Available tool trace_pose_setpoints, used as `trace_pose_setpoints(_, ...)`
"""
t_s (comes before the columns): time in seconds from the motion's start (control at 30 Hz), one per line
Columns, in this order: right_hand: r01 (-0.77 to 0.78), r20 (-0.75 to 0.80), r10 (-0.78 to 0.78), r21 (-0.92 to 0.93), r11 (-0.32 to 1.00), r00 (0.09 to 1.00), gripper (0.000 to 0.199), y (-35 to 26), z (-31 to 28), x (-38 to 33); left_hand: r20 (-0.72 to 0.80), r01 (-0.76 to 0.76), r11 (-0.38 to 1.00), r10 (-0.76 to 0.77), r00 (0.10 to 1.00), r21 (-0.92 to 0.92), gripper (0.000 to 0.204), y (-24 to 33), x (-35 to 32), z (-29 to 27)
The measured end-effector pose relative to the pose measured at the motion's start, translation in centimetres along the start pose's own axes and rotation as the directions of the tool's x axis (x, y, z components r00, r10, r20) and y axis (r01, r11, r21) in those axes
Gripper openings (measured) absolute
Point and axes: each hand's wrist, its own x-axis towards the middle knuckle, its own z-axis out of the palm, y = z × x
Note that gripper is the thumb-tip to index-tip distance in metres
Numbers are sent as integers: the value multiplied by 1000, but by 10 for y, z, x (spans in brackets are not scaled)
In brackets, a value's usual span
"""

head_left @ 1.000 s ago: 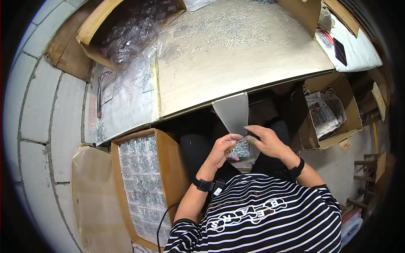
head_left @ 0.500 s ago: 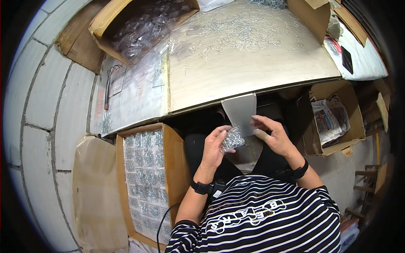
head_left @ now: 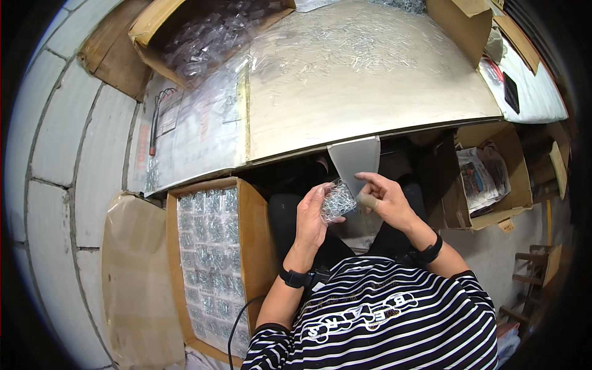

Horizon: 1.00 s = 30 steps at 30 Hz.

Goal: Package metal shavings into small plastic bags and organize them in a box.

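My left hand (head_left: 310,216) grips a small clear bag of shiny metal parts (head_left: 337,200) in front of my lap. My right hand (head_left: 383,198) touches the bag's right edge with fingertips, one finger wrapped in tape. Just above the hands a grey metal chute (head_left: 354,159) hangs from the edge of the worktable (head_left: 370,105). Loose small metal parts (head_left: 364,37) lie spread over the far part of the table.
At my left stands an open cardboard box (head_left: 256,240) packed with rows of filled clear bags (head_left: 213,253). A box of empty clear bags (head_left: 216,31) sits at the upper left. Another carton with printed papers (head_left: 487,179) stands on the floor at the right.
Both hands with the bag have shifted slightly left and up toward the chute. The right hand's fingers have come closer onto the bag's edge.
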Motion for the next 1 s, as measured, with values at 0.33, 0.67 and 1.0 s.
trace_pose_setpoints(0.33,469,74,-501,-488,736,862,33,13,8,-2,10,-4,998,5,1000,-67,25,-1,8,-1)
trace_pose_setpoints(0.67,483,60,-648,-719,499,759,17,2,8,2,8,52,997,-52,999,59,23,3,9,4)
trace_pose_setpoints(1.0,473,105,-652,-775,419,751,30,-20,11,11,46,92,996,-92,995,14,31,11,1,12)
